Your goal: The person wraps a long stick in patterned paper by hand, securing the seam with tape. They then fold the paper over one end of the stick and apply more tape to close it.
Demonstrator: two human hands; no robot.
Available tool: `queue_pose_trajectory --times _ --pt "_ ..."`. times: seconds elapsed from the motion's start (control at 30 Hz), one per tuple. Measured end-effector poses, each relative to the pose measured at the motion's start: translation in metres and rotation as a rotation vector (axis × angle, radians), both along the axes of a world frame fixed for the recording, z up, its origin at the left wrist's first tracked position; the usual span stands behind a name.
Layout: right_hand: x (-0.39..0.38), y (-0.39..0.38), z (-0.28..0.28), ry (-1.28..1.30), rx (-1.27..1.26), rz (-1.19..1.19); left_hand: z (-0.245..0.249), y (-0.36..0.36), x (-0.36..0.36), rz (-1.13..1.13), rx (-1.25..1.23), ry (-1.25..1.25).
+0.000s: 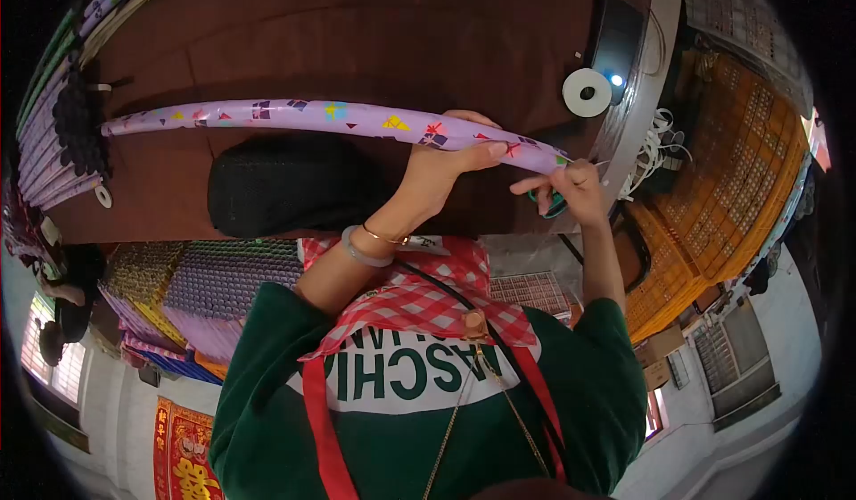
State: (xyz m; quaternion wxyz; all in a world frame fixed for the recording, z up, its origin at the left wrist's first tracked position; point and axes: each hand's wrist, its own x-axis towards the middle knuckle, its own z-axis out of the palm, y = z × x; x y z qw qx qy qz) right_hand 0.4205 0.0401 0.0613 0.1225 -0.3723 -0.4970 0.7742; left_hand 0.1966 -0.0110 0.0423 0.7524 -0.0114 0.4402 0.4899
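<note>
A long, lavender tube-like bundle with colourful printed shapes (334,114) lies slightly bowed across the brown table. My left hand (443,163) is wrapped round it near its right part, the thumb on top and fingers behind. At its right end is my right hand (575,188), thumb and finger pinched together at the tip. A thin pale strand sticks out there; I cannot make out what it is. A green loop, perhaps a scissors handle (555,204), hangs at the right hand's fingers. Below the bundle rests a black rounded cloth-like object (290,186).
A white tape-like roll (587,92) and a dark device with a lit lamp (617,54) sit at the table's right. White cords (658,150) hang beyond the edge, near orange crates (713,179). Similar lavender bundles (55,148) are stacked at left. A person (71,299) is at far left.
</note>
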Motion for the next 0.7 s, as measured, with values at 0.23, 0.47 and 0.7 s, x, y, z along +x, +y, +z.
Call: queue_pose_trajectory --times 0.23,0.47,0.7 --pt "-0.01 0.001 0.009 -0.038 -0.546 -0.187 -0.008 0.001 -0.008 -0.098 -0.026 -0.085" --pt "-0.003 -0.002 -0.017 -0.23 0.239 0.152 -0.012 0.004 -0.013 -0.099 0.013 -0.071" --pt "-0.012 -0.006 -0.015 0.01 -0.248 -0.021 -0.029 -0.001 -0.021 -0.136 0.128 -0.15"
